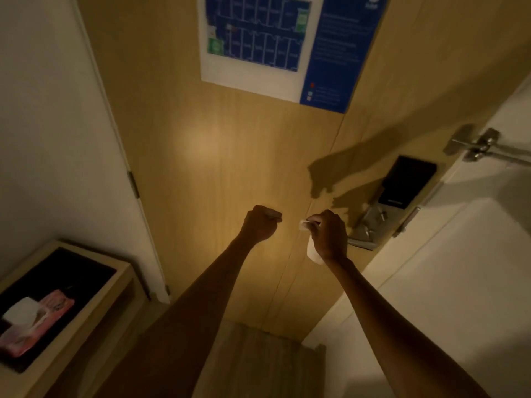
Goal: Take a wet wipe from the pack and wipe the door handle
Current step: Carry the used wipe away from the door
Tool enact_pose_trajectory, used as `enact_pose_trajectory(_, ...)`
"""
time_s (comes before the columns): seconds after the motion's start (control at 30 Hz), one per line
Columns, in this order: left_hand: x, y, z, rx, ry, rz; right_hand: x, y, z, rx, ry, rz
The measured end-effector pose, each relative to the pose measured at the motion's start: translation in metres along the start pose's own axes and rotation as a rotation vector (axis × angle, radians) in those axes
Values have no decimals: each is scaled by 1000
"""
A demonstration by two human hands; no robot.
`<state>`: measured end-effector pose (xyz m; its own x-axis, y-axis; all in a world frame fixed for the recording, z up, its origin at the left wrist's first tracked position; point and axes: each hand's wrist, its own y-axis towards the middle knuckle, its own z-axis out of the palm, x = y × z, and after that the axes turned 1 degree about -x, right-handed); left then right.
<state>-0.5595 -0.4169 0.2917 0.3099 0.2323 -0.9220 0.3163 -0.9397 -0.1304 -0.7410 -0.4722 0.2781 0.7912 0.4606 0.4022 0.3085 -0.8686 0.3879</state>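
Note:
My right hand (329,235) pinches a white wet wipe (311,251), which hangs down below the fingers in front of the wooden door. My left hand (260,224) is closed in a fist just left of it; I see nothing in it. The silver door handle (366,225) sits to the right of my right hand, partly hidden behind it, under a black electronic lock panel (408,182). The pink wet wipe pack (37,320), with a white wipe sticking out of its top, lies on the black top of a low shelf at lower left.
A blue and white floor-plan notice (275,44) is fixed on the door above. A metal door guard latch (482,147) is at the right on the white frame. The wooden shelf (120,271) stands against the left wall, beside the door hinge (133,185).

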Motion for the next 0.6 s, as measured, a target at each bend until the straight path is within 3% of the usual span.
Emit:
enact_pose_trajectory(0.27, 68, -43, -160, -212, 192, 7, 145, 5, 71, 115, 213, -32)
enact_pose_trajectory(0.43, 122, -79, -252, -330, 285, -127, 248, -4, 132, 227, 356, -110)
enact_pose_trajectory(0.6, 180, -113, -326, -449, 227, -259, 333, -16, 192, 360, 447, -188)
